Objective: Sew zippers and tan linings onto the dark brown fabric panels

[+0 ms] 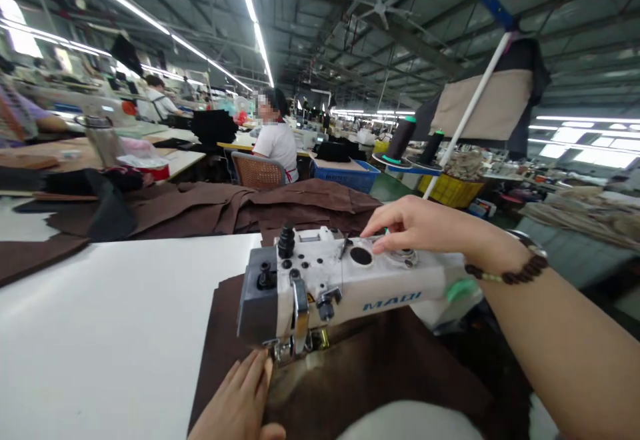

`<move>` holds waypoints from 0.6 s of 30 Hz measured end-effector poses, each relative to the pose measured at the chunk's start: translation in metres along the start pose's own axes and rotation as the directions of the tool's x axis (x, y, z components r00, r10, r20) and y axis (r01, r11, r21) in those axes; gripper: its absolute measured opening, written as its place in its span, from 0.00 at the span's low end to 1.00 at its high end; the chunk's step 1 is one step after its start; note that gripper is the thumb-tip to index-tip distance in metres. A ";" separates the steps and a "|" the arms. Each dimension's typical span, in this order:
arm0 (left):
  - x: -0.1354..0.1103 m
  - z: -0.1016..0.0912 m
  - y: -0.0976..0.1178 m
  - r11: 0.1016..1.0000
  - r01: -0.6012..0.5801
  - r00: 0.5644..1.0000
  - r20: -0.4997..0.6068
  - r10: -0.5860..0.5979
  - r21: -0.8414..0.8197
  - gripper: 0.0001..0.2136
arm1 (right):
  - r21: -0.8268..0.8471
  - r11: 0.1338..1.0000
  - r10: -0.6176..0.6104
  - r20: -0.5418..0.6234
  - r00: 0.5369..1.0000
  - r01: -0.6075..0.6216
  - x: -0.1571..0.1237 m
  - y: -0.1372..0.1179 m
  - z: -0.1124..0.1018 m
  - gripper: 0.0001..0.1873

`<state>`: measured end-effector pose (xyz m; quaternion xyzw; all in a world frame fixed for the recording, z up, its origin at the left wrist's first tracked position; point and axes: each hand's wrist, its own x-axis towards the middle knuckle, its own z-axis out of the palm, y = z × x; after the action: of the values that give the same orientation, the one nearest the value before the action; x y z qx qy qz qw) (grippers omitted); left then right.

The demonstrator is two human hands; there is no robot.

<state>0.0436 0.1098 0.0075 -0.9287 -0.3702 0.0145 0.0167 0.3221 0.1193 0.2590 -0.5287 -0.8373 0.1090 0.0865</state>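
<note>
A white sewing machine (345,280) stands on a white table (110,320). Brown fabric (360,373) lies under its needle end. My left hand (240,403) lies flat on the fabric just left of the presser foot, fingers stretched out. My right hand (415,227), with a bead bracelet on the wrist, reaches over the top of the machine. Its fingertips are pressed together at a small part on the machine's top; what they pinch is too small to name.
More brown fabric (240,207) is heaped behind the machine. A person in white (275,143) sits at a far table. Thread cones (400,140) and a white rod (470,107) stand to the right, with blue (345,175) and yellow (450,190) crates beyond.
</note>
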 end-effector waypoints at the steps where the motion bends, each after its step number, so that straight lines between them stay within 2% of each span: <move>1: 0.000 -0.005 0.003 0.999 0.034 0.999 0.038 -0.034 -0.006 0.32 | -0.018 1.000 -0.007 0.020 1.000 0.008 0.002 -0.001 0.001 0.10; 5: 0.000 -0.020 0.011 0.997 0.069 0.985 0.161 -0.066 -0.014 0.31 | -0.081 0.996 0.043 0.008 0.999 -0.042 0.008 -0.003 0.003 0.05; 8: 0.001 -0.021 0.010 0.997 0.072 0.981 0.182 -0.071 -0.001 0.32 | -0.132 0.987 0.083 -0.042 0.996 -0.088 0.008 -0.005 0.001 0.06; 13: 0.003 -0.010 0.005 0.998 0.061 0.987 0.150 -0.059 -0.009 0.32 | -0.092 0.991 0.085 -0.145 0.986 -0.099 0.000 -0.003 -0.005 0.07; 18: 0.003 0.012 -0.002 0.997 0.050 0.996 0.077 -0.045 -0.060 0.32 | -0.053 0.998 0.022 -0.098 0.995 -0.027 0.001 -0.006 -0.002 0.09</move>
<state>0.0440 0.1137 -0.0042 -0.9184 -0.3929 0.0375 -0.0257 0.3176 0.1179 0.2627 -0.5458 -0.8282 0.0613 0.1113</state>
